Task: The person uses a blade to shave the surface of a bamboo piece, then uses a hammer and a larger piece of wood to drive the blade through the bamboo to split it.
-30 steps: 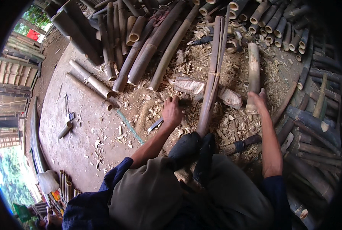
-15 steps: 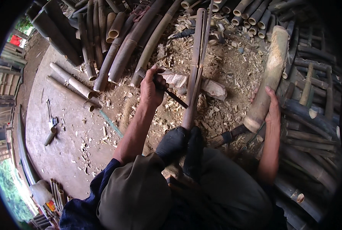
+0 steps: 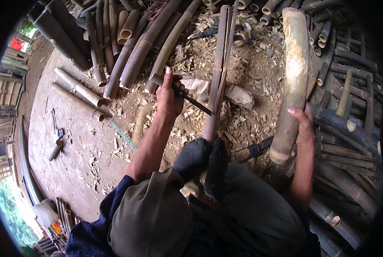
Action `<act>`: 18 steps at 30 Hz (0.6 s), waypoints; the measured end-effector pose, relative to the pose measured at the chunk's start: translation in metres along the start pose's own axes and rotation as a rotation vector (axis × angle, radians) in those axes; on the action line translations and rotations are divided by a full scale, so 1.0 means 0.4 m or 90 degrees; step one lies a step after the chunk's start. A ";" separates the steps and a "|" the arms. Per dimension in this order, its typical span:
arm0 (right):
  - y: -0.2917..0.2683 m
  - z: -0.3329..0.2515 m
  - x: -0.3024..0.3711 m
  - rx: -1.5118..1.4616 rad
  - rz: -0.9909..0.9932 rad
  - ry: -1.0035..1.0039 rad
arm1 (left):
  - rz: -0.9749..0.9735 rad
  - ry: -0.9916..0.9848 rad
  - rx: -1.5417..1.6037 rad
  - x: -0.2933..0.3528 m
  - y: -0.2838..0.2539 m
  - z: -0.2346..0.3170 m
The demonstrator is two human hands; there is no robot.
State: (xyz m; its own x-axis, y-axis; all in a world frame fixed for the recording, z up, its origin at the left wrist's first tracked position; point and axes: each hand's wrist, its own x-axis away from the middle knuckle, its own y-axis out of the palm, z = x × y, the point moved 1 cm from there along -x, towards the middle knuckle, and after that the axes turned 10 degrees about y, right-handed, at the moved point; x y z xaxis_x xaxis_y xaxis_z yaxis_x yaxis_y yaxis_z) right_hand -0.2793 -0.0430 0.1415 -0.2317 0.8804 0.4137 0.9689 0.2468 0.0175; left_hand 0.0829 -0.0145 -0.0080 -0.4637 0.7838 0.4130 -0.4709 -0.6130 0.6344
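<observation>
My left hand [image 3: 171,97] is closed around a chisel [image 3: 198,105]. The dark blade slants down to the right, and its tip meets the side of a bamboo pole [image 3: 210,124], or nearly so. Toward its far end the pole is split lengthwise into strips. It crosses a rough wood block [image 3: 239,97], and its near end lies between my dark-covered feet [image 3: 193,157]. On the right, my right hand [image 3: 302,124] grips a thick bamboo section [image 3: 292,79] low on its length. That section's surface is pale and frayed in the middle.
Bamboo poles [image 3: 150,49] lean in a bundle at the far left. Cut tubes [image 3: 266,19] are piled at the back, and more bamboo [image 3: 346,188] is stacked along the right. A bound-handled tool [image 3: 252,150] lies near my right foot. Shavings litter the ground.
The thick bamboo section in my right hand has swung, its far end moving left and away, and looks larger. My left hand and the chisel have shifted slightly farther along the pole.
</observation>
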 end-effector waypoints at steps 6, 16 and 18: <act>0.043 -0.089 0.038 0.092 0.010 -0.052 | -0.052 0.082 -0.060 0.053 0.068 -0.018; 0.168 -0.322 -0.056 0.529 -0.047 -0.250 | -0.263 0.241 -0.286 0.156 0.249 -0.097; 0.175 -0.329 -0.084 0.683 -0.078 -0.137 | -0.264 0.233 -0.246 0.153 0.268 -0.125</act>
State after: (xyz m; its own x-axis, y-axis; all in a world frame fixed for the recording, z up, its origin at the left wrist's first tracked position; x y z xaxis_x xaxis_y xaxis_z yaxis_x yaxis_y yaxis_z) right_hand -0.1924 -0.1085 0.2489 -0.4328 0.8522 0.2940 0.3836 0.4692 -0.7954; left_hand -0.0334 -0.0372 0.0528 -0.3787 0.9195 -0.1051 -0.8680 -0.3135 0.3852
